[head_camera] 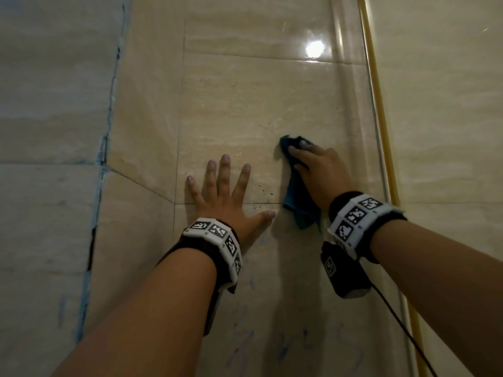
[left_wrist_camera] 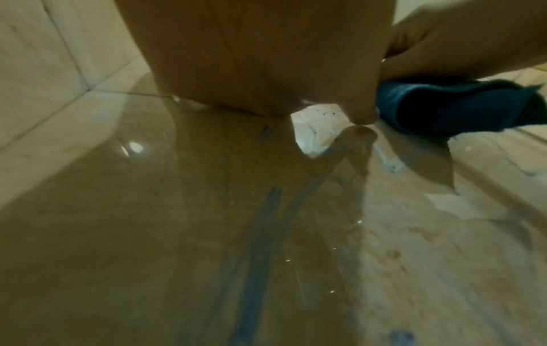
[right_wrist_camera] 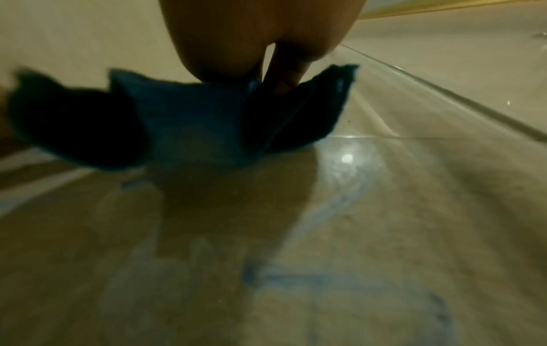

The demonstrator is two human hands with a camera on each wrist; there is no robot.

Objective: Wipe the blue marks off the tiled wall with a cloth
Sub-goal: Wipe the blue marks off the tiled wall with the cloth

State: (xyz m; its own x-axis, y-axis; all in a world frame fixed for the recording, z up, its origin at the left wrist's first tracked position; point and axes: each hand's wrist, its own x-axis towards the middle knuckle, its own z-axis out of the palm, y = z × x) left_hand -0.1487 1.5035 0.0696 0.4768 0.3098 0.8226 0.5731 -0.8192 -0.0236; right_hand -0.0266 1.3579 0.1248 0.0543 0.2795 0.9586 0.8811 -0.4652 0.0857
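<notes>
Right hand (head_camera: 319, 170) presses the teal cloth (head_camera: 295, 195) flat to the tiled wall (head_camera: 245, 104), fingers laid over its upper end, the loose tail trailing out toward seven o'clock under the palm. Left hand (head_camera: 226, 197) is splayed wide on the tile, holding nothing, thumb tip just beside the cloth. Faint blue marks (head_camera: 245, 341) sit at six o'clock, below both wrists.
</notes>
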